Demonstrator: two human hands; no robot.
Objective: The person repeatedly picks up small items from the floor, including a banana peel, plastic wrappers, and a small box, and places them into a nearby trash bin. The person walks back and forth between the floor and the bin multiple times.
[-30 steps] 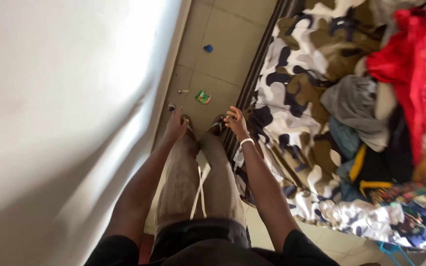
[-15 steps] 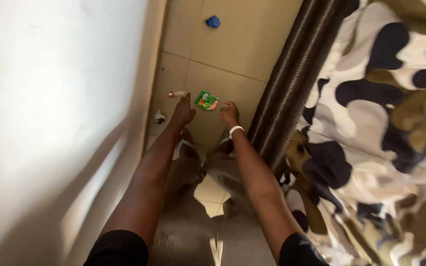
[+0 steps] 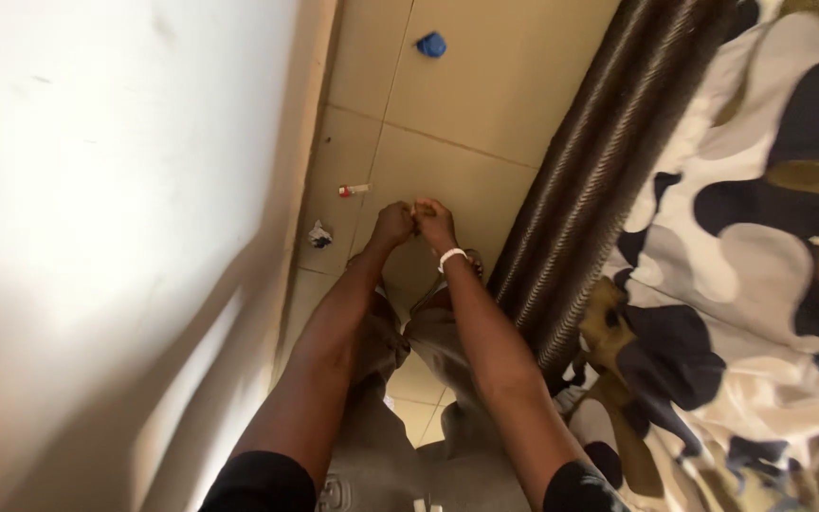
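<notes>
Both hands (image 3: 416, 224) now together at the trousers (image 3: 428, 332) hem.

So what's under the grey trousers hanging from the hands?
Beneath the grey trousers, held by the left hand and right hand, only beige floor tiles show in the gap between the legs. The floor directly behind the fabric is covered.

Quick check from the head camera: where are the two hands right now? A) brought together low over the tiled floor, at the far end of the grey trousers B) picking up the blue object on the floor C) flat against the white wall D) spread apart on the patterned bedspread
A: the left hand and right hand meet at the far end of the grey trousers, over the tiled floor, away from the bedspread and blue object.
</notes>
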